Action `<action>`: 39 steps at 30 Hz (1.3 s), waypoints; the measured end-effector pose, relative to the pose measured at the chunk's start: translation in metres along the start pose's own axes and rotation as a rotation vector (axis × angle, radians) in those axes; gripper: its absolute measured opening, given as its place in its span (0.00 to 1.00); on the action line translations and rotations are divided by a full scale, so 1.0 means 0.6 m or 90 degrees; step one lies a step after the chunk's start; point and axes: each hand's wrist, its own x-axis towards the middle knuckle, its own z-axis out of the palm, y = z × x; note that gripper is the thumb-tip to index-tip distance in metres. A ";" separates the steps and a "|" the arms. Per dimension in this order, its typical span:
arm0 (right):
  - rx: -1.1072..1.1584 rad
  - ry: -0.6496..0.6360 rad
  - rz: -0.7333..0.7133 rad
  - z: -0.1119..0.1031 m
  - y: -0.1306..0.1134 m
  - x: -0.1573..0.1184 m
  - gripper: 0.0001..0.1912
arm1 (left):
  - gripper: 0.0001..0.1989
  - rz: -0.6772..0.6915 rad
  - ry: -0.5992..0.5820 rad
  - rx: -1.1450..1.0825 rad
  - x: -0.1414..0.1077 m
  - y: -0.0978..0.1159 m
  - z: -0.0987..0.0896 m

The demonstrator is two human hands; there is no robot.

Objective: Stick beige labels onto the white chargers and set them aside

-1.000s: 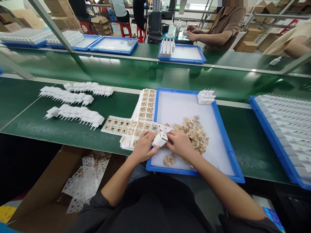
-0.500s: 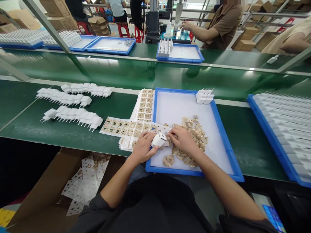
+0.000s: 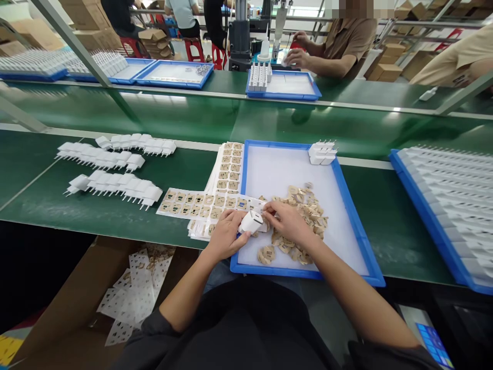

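My left hand point(image 3: 225, 237) is closed around a white charger point(image 3: 251, 221) above the near left edge of the blue-rimmed tray point(image 3: 277, 269). Close beside the charger, my right hand point(image 3: 285, 220) pinches something too small to make out. Under and beyond the charger lies a sticker sheet point(image 3: 188, 203), crossing a stack of similar sheets point(image 3: 230, 167). A loose pile of tan pieces point(image 3: 300, 241) is in the tray near my right hand. Several white chargers point(image 3: 322, 153) stand at the tray's far right corner.
Rows of white chargers point(image 3: 123, 186) lie on the green bench at the left. Another blue tray point(image 3: 431, 226) full of chargers is at the right. A cardboard box point(image 3: 73, 293) with used sheets sits below. Across the bench, a person point(image 3: 342, 46) works behind a small tray point(image 3: 292, 85).
My right hand has shifted slightly left and up beside the charger. My left hand keeps its hold. Across the bench, the person's hands have come together.
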 end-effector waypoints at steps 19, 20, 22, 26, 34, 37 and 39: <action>-0.076 -0.227 -0.137 -0.052 -0.010 0.027 0.08 | 0.17 -0.013 -0.009 -0.025 0.001 0.000 -0.003; -0.087 -0.230 -0.129 -0.053 -0.013 0.030 0.09 | 0.17 -0.015 -0.011 -0.025 0.001 0.000 -0.003; -0.092 -0.240 -0.105 -0.056 -0.019 0.035 0.10 | 0.16 -0.021 -0.015 -0.023 0.001 0.000 -0.003; -0.132 -0.264 -0.070 -0.062 -0.031 0.049 0.15 | 0.16 -0.021 -0.019 -0.026 0.001 0.001 -0.003; -0.176 -0.172 -0.033 -0.052 -0.004 0.060 0.17 | 0.17 -0.020 -0.022 -0.040 0.001 0.002 -0.003; -0.153 -0.037 0.000 -0.057 0.004 0.043 0.14 | 0.19 -0.033 -0.015 -0.067 0.003 0.001 -0.006; -0.124 0.061 -0.006 -0.061 -0.003 0.025 0.13 | 0.21 -0.035 0.016 -0.110 0.002 0.001 -0.011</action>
